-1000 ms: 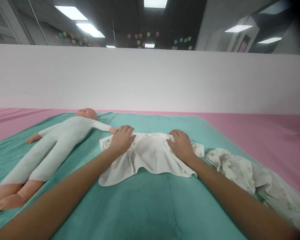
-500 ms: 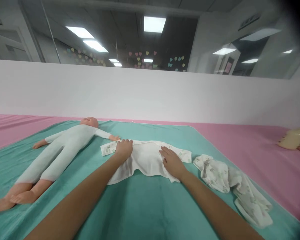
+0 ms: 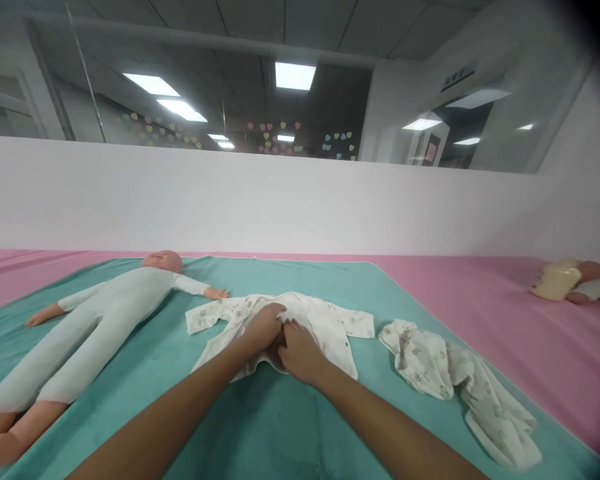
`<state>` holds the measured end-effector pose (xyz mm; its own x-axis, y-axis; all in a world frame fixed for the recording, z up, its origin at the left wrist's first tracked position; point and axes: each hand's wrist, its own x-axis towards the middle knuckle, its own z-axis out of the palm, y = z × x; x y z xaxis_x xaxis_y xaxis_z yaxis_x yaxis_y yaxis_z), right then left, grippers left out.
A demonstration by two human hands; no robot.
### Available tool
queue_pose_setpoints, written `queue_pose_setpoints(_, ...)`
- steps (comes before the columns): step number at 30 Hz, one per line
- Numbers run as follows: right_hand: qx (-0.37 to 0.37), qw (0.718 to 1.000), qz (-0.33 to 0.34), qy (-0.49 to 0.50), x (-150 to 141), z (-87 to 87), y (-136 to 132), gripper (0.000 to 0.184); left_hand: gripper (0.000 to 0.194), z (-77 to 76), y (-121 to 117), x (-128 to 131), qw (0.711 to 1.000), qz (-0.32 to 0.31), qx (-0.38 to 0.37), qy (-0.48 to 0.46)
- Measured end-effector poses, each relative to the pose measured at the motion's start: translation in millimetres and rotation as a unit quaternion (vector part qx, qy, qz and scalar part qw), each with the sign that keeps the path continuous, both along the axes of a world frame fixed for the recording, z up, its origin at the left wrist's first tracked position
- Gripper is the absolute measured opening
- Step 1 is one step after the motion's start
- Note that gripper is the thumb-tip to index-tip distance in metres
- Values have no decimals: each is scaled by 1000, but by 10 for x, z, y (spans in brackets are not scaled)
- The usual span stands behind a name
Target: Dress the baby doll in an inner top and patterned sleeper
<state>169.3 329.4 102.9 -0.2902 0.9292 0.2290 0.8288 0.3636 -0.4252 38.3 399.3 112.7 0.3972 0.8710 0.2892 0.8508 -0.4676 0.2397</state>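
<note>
Left hand: the left hand [image 3: 265, 327] rests over the middle of the shirt, fingers curled; whether cloth is pinched between them is hidden.
Right hand: the right hand [image 3: 303, 350] is just beside it, fingers bent toward the left hand; I cannot tell whether it grips fabric.
Forearms: both bare, coming in from the bottom edge and converging on the garment.
Shirt: a small white shirt [image 3: 334, 327] lies spread beneath both hands, neck away from the person, hem toward them, sleeves stretched out to either side. A small print marks the sleeves.
Bundled garment: a crumpled patterned garment [image 3: 430, 360] lies to the right of the shirt, near its right cuff, and trails toward the lower right.
Doll: a baby doll [image 3: 115, 300] in a pale suit lies on its back at the left, head toward the wall, one arm reaching to the shirt's left sleeve; whether they touch is unclear.
Teal cloth: the teal cloth [image 3: 290, 433] lies under doll, shirt and bundle.
Pink covering: the pink covering [image 3: 480, 287] shows past the cloth's edges; a pale yellow object [image 3: 555, 279] sits on it at far right.
Wall: a low white wall [image 3: 280, 207] stands behind, with glass above and heart-shaped stickers [image 3: 266, 127] visible there.
</note>
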Motion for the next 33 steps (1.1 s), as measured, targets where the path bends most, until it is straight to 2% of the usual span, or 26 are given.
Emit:
queue_pose_setpoints(2, 2, 998, -52, -31, -104, -43, 185, 51, 36, -91, -8, 13, 999, 7, -32, 6)
queue_pose_setpoints(5, -15, 989, -140, -53, -87, -65, 472, 48, 40, -150, 74, -40, 998, 46, -22, 24)
queue_pose_setpoints(9, -27, 983, -177, -48, 109, -32, 708, 48, 46, -140, 162, -107, 995, 96, 3, 27)
queue_pose_setpoints(13, -6, 988, -144, -54, 318, 1, 775, 44, 50, -144, 211, -122, 994, 103, 17, 18)
queue_pose_setpoints(16, 5, 991, -123, -58, 439, -6, 803, 44, 54, -165, 274, -125, 994, 107, -7, 2)
queue_pose_setpoints(20, 13, 991, -121, -54, 547, -38, 865, 47, 49, -177, 358, -133, 993, 120, -18, -5)
queue_pose_setpoints(24, 36, 991, -119, -50, 612, -20, 874, 40, 44, -162, 420, -138, 990, 141, 1, -12)
queue_pose_setpoints(29, 64, 994, -52, -75, 467, 30, 772, 34, 41, -181, 472, -95, 989, 147, 26, -10)
queue_pose_setpoints(33, 58, 994, -4, -95, 216, 0, 756, 43, 48, -195, 461, -65, 990, 137, 29, 6)
